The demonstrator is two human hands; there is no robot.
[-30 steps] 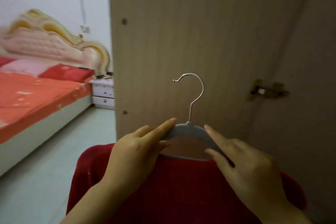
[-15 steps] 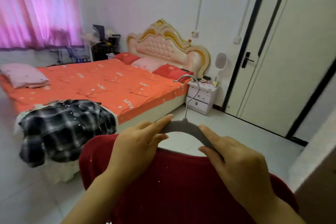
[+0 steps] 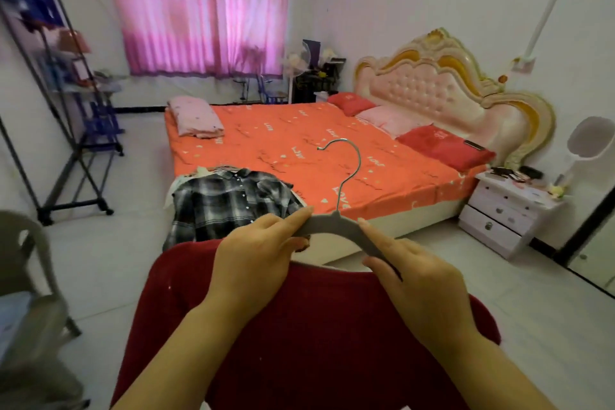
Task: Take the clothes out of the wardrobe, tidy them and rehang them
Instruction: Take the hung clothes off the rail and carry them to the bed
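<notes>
**A:** From the head camera, what are your hands holding?

**B:** A grey hanger [image 3: 336,228] with a dark red garment [image 3: 299,326] draped on it, held up in front of my chest. My left hand [image 3: 253,256] pinches the hanger's left shoulder, forefinger along the top and thumb beneath. My right hand [image 3: 422,280] pinches the right shoulder the same way. The metal hook points up, with its open end to the left.

**A:** Does anything block your view?

**B:** My hands and forearms cover the garment's neckline, and the cloth hides the floor below. The hook crosses my view of the bed [image 3: 299,143].

**A:** What's around you?

**B:** A plaid shirt [image 3: 229,203] hangs over the near corner of the bed, just beyond my left hand. The padded headboard [image 3: 449,86] is on the right, with a white nightstand [image 3: 506,216] beside it. Pink curtains [image 3: 199,10] hang on the far wall. A metal rack [image 3: 76,130] stands on the left. A plastic chair [image 3: 30,260] is close by at the left edge, blurred.
</notes>
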